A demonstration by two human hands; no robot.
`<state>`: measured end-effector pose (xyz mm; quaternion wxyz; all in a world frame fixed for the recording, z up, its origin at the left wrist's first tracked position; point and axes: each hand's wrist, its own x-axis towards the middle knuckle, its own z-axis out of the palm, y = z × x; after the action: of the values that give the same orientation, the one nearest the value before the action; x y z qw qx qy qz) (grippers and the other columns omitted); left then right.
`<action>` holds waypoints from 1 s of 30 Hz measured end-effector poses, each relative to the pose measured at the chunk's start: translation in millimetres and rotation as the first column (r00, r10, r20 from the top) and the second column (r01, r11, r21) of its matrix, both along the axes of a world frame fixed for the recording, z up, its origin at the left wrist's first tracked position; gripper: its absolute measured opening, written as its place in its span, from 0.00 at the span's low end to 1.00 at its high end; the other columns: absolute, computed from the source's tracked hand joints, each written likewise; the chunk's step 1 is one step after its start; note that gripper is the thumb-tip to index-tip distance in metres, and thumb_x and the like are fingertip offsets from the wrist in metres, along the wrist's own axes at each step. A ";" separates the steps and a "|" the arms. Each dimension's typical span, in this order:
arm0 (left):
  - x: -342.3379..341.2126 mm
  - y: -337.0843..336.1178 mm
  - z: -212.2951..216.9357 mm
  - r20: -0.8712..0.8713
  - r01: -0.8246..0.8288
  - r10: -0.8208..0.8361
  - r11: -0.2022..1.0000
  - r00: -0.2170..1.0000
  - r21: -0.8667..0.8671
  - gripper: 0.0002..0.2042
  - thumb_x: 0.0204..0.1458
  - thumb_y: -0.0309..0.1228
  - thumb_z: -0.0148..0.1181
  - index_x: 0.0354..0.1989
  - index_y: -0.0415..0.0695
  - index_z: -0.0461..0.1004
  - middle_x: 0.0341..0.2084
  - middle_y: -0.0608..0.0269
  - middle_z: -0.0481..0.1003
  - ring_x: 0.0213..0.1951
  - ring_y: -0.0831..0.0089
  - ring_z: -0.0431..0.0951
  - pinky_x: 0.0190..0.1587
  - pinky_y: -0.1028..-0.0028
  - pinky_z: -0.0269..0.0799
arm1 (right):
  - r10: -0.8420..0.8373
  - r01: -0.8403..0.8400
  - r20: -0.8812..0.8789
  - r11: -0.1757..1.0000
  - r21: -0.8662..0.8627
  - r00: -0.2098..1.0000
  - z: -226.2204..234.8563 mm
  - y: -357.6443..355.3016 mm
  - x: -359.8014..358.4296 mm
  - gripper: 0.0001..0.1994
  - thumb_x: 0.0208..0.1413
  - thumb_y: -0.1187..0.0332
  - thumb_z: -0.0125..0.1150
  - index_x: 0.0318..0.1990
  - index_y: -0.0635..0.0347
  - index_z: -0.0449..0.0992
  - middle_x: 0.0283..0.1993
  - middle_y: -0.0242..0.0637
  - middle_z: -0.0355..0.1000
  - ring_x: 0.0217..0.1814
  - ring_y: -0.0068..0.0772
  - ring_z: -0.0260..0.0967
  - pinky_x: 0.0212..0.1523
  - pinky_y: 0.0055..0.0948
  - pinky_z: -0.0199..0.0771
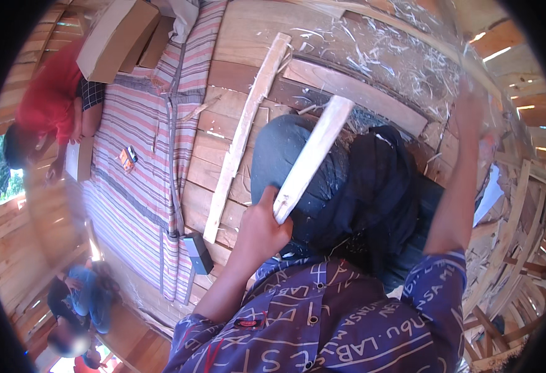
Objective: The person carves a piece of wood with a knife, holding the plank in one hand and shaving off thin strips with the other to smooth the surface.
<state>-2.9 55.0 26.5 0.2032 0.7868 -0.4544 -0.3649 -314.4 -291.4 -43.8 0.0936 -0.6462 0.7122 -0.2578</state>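
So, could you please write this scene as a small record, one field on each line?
Left hand: grips a pale wooden strip near its lower end
Right hand: out to the right, blurred; grip unclear
Floor: a longer strip; curled shavings farther off
Striped cloth: left of the longer strip
Nearby: a person in red, upper left

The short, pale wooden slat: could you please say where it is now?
In the head view, the slat is right of centre, its lower end in the person's left hand, slanting across the dark-blue trousered knee.
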 end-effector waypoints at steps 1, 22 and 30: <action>0.9 1.3 -3.1 -0.018 -0.017 0.017 1.000 1.000 0.009 0.12 0.41 0.24 0.55 0.35 0.38 0.65 0.21 0.34 0.71 0.31 0.34 0.73 0.33 0.50 0.68 | 0.060 -0.060 -0.024 0.998 0.007 0.998 4.7 16.2 1.0 0.36 0.60 0.39 0.45 0.22 0.69 0.76 0.19 0.52 0.68 0.24 0.48 0.65 0.34 0.44 0.66; 3.8 3.6 -5.7 -0.135 -0.040 0.042 0.999 0.990 0.019 0.14 0.41 0.25 0.57 0.38 0.37 0.65 0.25 0.37 0.72 0.33 0.35 0.73 0.33 0.52 0.68 | 0.007 -0.014 0.090 0.997 0.075 0.996 -15.9 -20.5 -49.9 0.35 0.60 0.39 0.47 0.23 0.69 0.73 0.19 0.44 0.67 0.24 0.40 0.63 0.32 0.44 0.64; 16.8 -12.5 -8.3 -0.848 -0.197 0.221 0.970 0.483 0.140 0.20 0.63 0.46 0.49 0.44 0.37 0.69 0.28 0.60 0.74 0.31 0.70 0.77 0.36 0.70 0.74 | 0.027 -0.227 0.443 0.886 0.405 0.896 -20.3 168.6 -5.4 0.29 0.65 0.46 0.46 0.16 0.58 0.63 0.15 0.26 0.56 0.17 0.20 0.50 0.20 0.27 0.51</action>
<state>13.9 42.6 18.3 0.4345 0.5547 -0.1910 -0.6834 -319.8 -122.8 -64.1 0.4092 -0.5815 0.6694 -0.2150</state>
